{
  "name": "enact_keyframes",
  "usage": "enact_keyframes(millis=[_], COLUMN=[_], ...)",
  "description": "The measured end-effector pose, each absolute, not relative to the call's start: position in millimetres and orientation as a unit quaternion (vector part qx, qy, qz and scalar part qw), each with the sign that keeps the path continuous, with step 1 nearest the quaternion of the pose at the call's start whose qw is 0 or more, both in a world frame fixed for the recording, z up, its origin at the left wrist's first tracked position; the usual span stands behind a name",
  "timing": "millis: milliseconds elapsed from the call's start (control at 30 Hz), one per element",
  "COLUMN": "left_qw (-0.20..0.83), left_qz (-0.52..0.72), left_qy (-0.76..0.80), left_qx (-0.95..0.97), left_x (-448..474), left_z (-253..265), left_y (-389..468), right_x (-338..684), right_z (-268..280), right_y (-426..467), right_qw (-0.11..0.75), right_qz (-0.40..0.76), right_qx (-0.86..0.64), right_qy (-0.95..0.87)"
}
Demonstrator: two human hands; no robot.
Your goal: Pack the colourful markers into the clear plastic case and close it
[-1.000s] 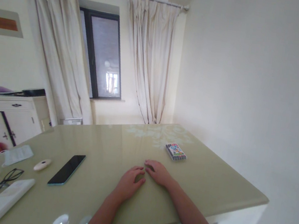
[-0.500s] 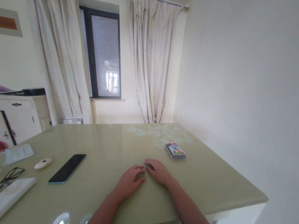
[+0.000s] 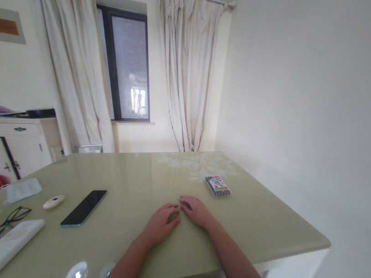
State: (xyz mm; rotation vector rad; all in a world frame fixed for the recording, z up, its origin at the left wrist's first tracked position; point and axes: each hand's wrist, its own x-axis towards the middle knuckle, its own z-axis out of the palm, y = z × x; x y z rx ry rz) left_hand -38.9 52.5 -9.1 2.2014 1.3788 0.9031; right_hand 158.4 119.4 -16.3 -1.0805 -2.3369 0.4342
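While left hand [image 3: 161, 225] and right hand [image 3: 194, 210] rest, each grip half-open, unladen, the case [image 3: 218, 183] seemingly holds pens [image 3: 222, 193].

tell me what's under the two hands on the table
The left hand and right hand rest on the greenish tabletop; the patch directly beneath the palms is covered and can't be seen.

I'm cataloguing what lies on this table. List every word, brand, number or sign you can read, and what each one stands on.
No text is legible.
Small clear case: colourful printed label, too small and blurred to read.
Long white object: round mark near its lower end; no lettering can be made out.
Phone: dark face, no visible lettering.
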Motion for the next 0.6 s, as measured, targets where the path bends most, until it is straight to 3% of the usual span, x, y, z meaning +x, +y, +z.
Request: enact_keyframes(millis=[133,333,600], left_qw=[0.194,0.193,0.195], left_qz=[0.321,0.319,0.341], left_qy=[0.493,0.500,0.490], left_qx=[0.785,0.782,0.778], left_x=[-39.4,-40.9,-40.4], left_z=[-10.2,-13.8,-16.3], left_y=[52.6,54.0,54.5], right_x=[159.3,210.8,222.9], right_z=[-8.7,3.4,-1.6], right_y=[122.2,140.0,140.1], right_qw=[0.282,0.379,0.246], right_qz=[0.125,-0.062,-0.001], right_qx=[-0.443,-0.708,-0.747], right_qy=[-0.842,-0.592,-0.618])
